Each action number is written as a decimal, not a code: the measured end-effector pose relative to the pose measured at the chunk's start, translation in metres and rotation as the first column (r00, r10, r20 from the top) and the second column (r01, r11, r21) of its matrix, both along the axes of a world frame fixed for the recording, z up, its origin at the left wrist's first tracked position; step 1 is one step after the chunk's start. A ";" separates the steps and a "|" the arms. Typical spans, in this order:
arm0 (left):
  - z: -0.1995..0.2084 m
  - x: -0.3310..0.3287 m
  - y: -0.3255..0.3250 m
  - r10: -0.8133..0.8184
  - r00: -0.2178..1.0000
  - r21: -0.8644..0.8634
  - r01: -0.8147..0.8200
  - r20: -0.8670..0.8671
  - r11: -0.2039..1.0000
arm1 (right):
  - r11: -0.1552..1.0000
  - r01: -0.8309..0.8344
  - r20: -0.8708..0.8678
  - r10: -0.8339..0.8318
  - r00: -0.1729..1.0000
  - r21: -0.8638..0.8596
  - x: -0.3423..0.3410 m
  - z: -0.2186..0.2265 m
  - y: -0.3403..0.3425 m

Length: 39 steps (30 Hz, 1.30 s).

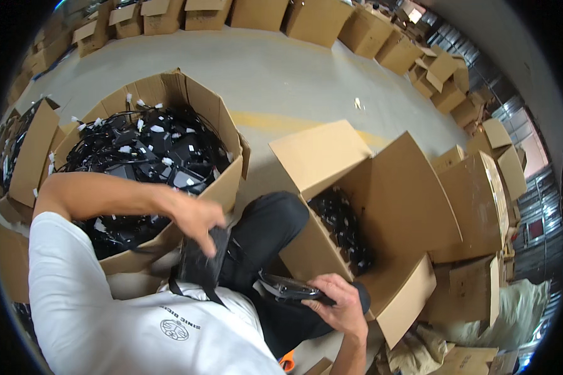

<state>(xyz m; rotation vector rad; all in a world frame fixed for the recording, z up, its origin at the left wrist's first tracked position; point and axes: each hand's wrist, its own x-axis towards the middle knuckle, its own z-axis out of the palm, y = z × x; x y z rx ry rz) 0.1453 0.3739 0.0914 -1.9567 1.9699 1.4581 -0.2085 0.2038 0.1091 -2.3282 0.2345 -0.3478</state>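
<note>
My right hand (338, 303) is closed around one end of a shiny black oblong device (288, 287), held over my lap; a thin black cord seems to run up from it. My left hand (197, 217), slightly blurred, has its thumb and fingers apart and appears to hold nothing. It passes over a flat black pouch-like thing with straps (200, 265) against my front; whether it touches that is unclear. Left of my knee stands a large open carton (200, 94) heaped with black corded units (159, 144) bearing white plugs.
To the right of my knee, an open carton (406, 181) with raised flaps holds more black corded items (341, 225). Another filled carton (34, 153) stands at the far left. Cardboard boxes (319, 22) line the far side, and a pale sack (519, 312) lies at the right.
</note>
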 end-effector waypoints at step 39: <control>0.071 -0.207 -0.310 -0.245 0.791 -0.826 -0.556 -0.561 0.097 | 0.487 0.409 0.482 -0.867 0.124 0.772 -0.032 0.037 -0.157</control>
